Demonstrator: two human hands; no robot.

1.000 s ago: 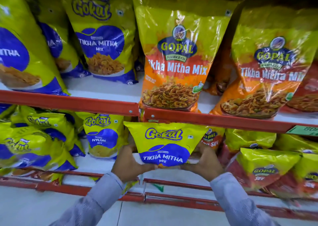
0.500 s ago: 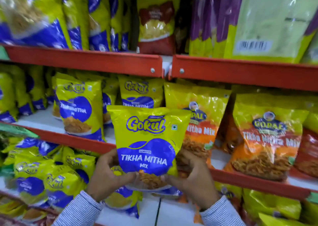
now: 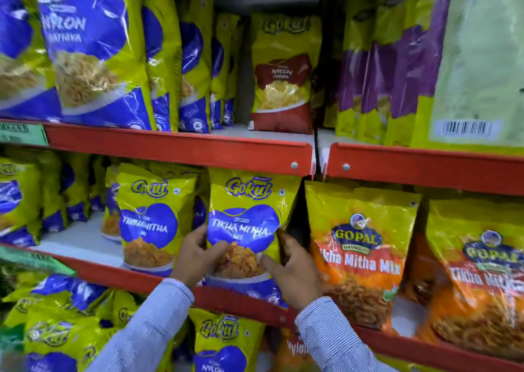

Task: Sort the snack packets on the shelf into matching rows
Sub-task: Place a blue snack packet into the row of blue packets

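A yellow and blue Gokul Tikha Mitha Mix packet [image 3: 246,218] stands upright at the front of the middle shelf [image 3: 90,272]. My left hand [image 3: 195,258] grips its lower left edge and my right hand [image 3: 292,272] grips its lower right edge. A matching Gokul Tikha Mitha packet [image 3: 151,218] stands just to its left. To its right stands an orange and yellow Gopal Tikha Mitha Mix packet [image 3: 360,247], with a dark gap between the two.
The top shelf [image 3: 181,146] holds blue Gokul Nylon packets [image 3: 88,48], one red Nylon packet [image 3: 283,74] and purple packets [image 3: 397,68]. A second Gopal packet [image 3: 479,275] stands far right. Small Gokul packets [image 3: 65,323] crowd the shelf below.
Both hands lifted the Gokul Tikha Mitha packet from the lower shelf up to the middle shelf and set it beside the matching Gokul packet. The view rose with it.
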